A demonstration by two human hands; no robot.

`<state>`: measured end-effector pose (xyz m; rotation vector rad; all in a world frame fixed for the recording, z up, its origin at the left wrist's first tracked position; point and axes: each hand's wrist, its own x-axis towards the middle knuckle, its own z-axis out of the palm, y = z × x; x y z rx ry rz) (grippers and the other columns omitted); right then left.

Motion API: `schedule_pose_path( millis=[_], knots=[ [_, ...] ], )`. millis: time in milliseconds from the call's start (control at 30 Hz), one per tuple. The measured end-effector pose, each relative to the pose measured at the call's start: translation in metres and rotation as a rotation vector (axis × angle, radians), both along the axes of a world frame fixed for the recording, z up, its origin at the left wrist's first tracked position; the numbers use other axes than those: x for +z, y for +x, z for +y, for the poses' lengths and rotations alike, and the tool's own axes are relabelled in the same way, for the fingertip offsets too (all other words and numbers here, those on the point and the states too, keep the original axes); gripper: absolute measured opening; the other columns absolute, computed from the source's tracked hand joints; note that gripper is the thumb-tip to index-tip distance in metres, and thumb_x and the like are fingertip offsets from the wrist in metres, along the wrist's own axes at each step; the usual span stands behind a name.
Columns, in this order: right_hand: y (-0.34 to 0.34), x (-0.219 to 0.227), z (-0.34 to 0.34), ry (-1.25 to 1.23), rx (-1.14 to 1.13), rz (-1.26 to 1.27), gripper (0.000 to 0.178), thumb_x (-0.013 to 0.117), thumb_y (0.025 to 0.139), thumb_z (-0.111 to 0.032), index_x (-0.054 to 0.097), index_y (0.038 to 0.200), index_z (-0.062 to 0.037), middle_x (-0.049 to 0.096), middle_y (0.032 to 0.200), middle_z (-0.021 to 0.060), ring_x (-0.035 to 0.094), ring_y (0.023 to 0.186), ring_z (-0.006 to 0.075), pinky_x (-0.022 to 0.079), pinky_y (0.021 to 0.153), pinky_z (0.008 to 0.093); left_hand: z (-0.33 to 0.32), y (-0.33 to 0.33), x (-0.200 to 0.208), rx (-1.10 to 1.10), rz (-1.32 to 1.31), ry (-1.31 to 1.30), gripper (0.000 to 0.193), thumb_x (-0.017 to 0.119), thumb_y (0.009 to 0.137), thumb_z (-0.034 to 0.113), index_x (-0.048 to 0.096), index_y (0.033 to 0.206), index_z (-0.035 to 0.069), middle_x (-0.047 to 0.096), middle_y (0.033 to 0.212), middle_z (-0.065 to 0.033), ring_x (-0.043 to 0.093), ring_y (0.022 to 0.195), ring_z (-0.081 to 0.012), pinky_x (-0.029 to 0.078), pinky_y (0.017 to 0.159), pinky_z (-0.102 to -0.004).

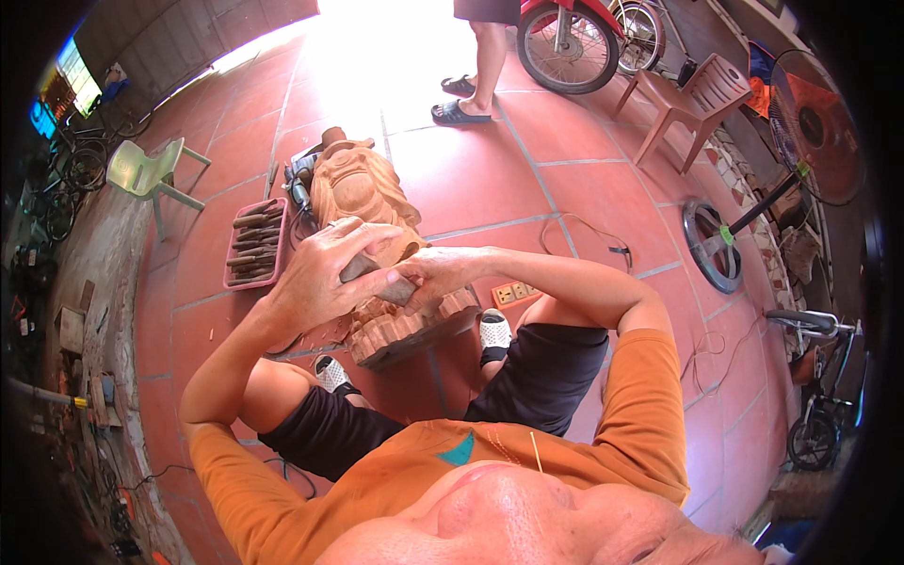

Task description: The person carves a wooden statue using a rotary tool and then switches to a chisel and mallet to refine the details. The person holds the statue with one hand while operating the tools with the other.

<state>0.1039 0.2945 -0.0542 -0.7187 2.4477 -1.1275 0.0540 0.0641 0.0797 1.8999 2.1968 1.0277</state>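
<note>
A carved wooden statue [356,188] of a robed, round-bellied figure lies on the floor in front of me, its base [414,325] between my feet. Above its lower part my two hands meet. Between my left hand [330,268] and my right hand [438,273] is a greyish-brown, flat-faced piece [388,287], whose kind I cannot make out. My left thumb presses along its edge while the left fingers arch over it. My right fingers close round its other end, partly hidden. The statue's middle is covered by my hands.
Left of the statue, a pink tray [256,247] holds several wood-handled carving tools, near a corded power tool [299,184]. A power strip [513,294] lies by my right foot. Another person's legs [485,71] stand beyond. Chairs, a standing fan [720,240] and a motorbike [570,47] surround the tiled floor.
</note>
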Motion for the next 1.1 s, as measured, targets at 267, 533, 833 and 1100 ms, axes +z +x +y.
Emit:
schedule_pose_path(
  millis=[267, 533, 833, 1100],
  knots=[
    [0.003, 0.010, -0.005, 0.038, -0.014, 0.075, 0.050, 0.079, 0.084, -0.042, 0.063, 0.106, -0.0001, 0.070, 0.085, 0.0185, 0.069, 0.081, 0.0333, 0.050, 0.073, 0.0445, 0.001, 0.015, 0.014, 0.075, 0.781, -0.476, 0.056, 0.074, 0.083, 0.019, 0.061, 0.135, 0.007, 0.068, 0.101, -0.0165, 0.069, 0.098, -0.0349, 0.047, 0.092, -0.0444],
    [0.000, 0.018, -0.018, 0.110, -0.016, 0.122, 0.048, 0.073, 0.088, -0.041, 0.063, 0.107, 0.0022, 0.069, 0.082, 0.0211, 0.067, 0.074, 0.0365, 0.050, 0.067, 0.0454, 0.021, 0.025, -0.056, 0.162, 1.157, -0.742, 0.035, 0.071, 0.079, 0.022, 0.067, 0.108, 0.002, 0.068, 0.097, -0.0133, 0.066, 0.098, -0.0268, 0.043, 0.091, -0.0428],
    [-0.005, 0.009, -0.018, 0.056, 0.025, 0.082, 0.033, 0.073, 0.085, -0.034, 0.073, 0.103, -0.0069, 0.076, 0.087, 0.0127, 0.072, 0.080, 0.0323, 0.054, 0.073, 0.0434, 0.012, 0.026, -0.065, 0.092, 1.291, -0.674, 0.023, 0.072, 0.079, 0.023, 0.073, 0.096, 0.007, 0.067, 0.089, -0.0098, 0.066, 0.088, -0.0240, 0.044, 0.081, -0.0418],
    [-0.004, 0.004, -0.015, 0.028, -0.002, 0.047, 0.045, 0.080, 0.081, -0.035, 0.067, 0.113, -0.0075, 0.073, 0.096, 0.0171, 0.070, 0.091, 0.0355, 0.052, 0.080, 0.0452, 0.023, 0.024, -0.058, 0.024, 1.154, -0.765, 0.024, 0.073, 0.075, 0.022, 0.072, 0.094, 0.007, 0.067, 0.088, -0.0092, 0.067, 0.086, -0.0221, 0.044, 0.076, -0.0396]
  ],
)
